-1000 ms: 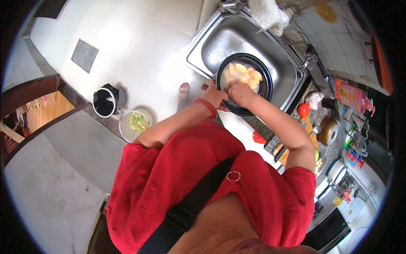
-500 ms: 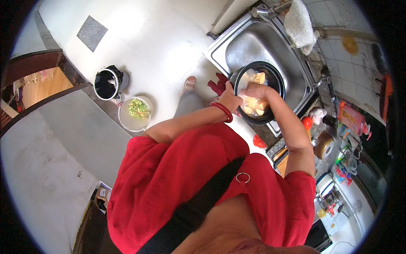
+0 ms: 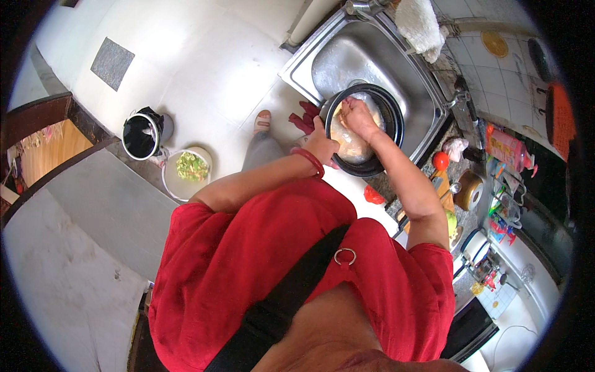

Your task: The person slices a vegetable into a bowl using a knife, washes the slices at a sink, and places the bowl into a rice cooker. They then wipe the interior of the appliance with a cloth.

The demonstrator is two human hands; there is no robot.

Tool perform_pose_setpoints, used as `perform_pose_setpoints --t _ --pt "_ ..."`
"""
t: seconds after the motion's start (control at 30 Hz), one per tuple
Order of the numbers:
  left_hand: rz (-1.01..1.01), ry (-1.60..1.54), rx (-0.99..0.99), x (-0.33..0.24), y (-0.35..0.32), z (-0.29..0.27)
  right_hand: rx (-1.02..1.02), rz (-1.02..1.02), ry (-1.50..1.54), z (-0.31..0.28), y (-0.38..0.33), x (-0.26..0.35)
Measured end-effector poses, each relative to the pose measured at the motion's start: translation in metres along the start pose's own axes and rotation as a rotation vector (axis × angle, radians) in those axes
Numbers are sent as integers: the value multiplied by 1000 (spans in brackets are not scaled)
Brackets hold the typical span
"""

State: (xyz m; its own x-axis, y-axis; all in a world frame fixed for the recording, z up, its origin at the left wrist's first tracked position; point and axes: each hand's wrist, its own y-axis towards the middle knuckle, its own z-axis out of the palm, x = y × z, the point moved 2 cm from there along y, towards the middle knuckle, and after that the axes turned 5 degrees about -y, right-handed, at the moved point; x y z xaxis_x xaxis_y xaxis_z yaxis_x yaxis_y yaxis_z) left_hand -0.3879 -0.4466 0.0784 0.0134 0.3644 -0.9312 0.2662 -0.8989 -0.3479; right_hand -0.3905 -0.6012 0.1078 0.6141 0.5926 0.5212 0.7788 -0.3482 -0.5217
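Observation:
A round black pot (image 3: 396, 118) is held over the near corner of the steel sink (image 3: 344, 59). My left hand (image 3: 322, 147) grips its left rim, with the fingers partly hidden. Inside, pale yellowish chunks of food (image 3: 350, 147) show under a shiny surface; I cannot tell whether that is water or clear plastic. My right hand (image 3: 359, 116) reaches into the pot from the right, its fingers curled together near the far side. What they hold, if anything, is hidden.
Right of the sink are a tap (image 3: 460, 97), a tomato (image 3: 440, 161) and a wooden board (image 3: 444, 186). A white towel (image 3: 418, 28) hangs at the back. On the floor stand a black-lined bin (image 3: 127, 141) and a white bucket (image 3: 207, 164) with green scraps.
My right hand has shifted toward the pot's far side, and its fingers have curled in. The chunks look less distinct. My left hand keeps its grip; the whole view has shifted slightly.

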Motion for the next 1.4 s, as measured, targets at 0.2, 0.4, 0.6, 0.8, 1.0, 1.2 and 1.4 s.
perform_pose_setpoints --t 0.2,0.4,0.6,0.8,1.0,1.2,1.4 --pt "-131 -624 -184 3 0 3 -67 -239 -449 -24 -3 -12" --pt "-117 -640 -239 9 0 6 341 -1 -352 -5 0 -52" --pt "-218 -707 -113 21 4 9 790 494 652 21 -13 -35" --pt "-135 -603 -6 -1 -3 -3 679 406 934 30 -12 -27" --pt "-61 -476 67 12 -3 -1 246 212 611 1 -10 -5" --pt "-126 -608 35 6 -3 -7 -22 15 -434 -40 -22 5" --pt "317 132 85 18 1 -8 -170 -228 -460 -15 -2 -30"
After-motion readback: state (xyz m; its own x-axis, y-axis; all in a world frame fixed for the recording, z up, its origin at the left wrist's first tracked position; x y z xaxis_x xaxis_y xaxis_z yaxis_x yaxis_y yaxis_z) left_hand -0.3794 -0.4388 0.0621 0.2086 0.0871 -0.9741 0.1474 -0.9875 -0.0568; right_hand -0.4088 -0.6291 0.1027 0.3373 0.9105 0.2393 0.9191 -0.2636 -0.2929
